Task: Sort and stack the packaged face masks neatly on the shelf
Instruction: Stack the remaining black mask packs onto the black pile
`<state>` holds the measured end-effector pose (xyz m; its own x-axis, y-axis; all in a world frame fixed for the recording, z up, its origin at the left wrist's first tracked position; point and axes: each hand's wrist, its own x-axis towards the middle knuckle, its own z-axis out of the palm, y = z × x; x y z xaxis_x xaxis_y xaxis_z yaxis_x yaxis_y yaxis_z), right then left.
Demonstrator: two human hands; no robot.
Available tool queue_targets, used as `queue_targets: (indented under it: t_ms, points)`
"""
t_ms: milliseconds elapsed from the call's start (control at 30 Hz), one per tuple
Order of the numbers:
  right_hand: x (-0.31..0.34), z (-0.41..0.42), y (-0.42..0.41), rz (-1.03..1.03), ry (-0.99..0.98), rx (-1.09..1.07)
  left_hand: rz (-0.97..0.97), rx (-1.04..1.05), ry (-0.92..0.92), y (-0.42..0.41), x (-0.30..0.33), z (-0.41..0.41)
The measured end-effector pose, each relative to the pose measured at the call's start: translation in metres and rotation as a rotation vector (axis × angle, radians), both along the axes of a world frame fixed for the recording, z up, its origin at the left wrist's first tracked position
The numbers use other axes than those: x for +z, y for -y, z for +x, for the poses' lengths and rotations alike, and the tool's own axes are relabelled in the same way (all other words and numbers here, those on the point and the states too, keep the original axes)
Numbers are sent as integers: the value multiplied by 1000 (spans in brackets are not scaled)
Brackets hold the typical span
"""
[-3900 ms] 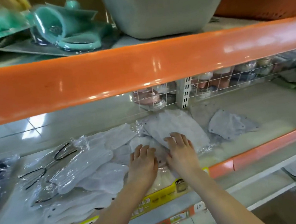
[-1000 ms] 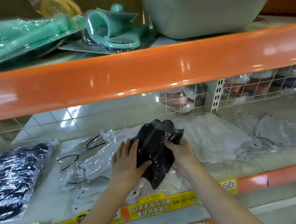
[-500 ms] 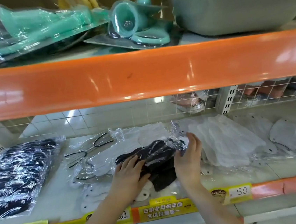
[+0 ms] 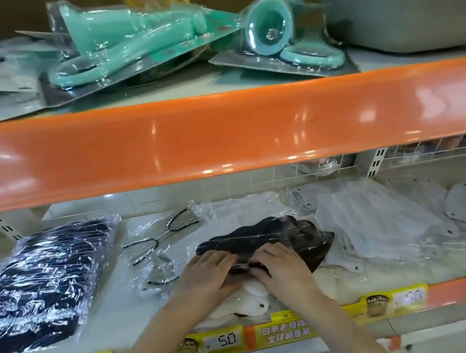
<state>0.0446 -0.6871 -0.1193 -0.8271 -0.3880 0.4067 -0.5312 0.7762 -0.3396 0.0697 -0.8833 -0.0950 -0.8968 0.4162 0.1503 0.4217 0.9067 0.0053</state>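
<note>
Black mask pack lies flat atop white mask packs, mid-shelf.

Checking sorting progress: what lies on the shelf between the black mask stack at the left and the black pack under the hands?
In the head view, between the stack of black masks and the black pack lies a clear pack of white masks with black ear loops.
</note>
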Motion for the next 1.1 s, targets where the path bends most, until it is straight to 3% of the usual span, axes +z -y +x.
queue_targets:
  t_ms: [133,333,533,667,1100]
  points:
    - [3,6,18,-89,-58,-11,49,40,-58,15,1,6]
    - [21,30,58,-157,-296,6,221,126,-264,46,10,12]
    - [21,38,95,-149,-375,-100,336,165,-629,97,18,25]
    - [23,43,128,-180,-422,-31,343,166,-763,133,19,43]
    - [17,78,252,-72,-334,163,175,252,-592,254,2,105]
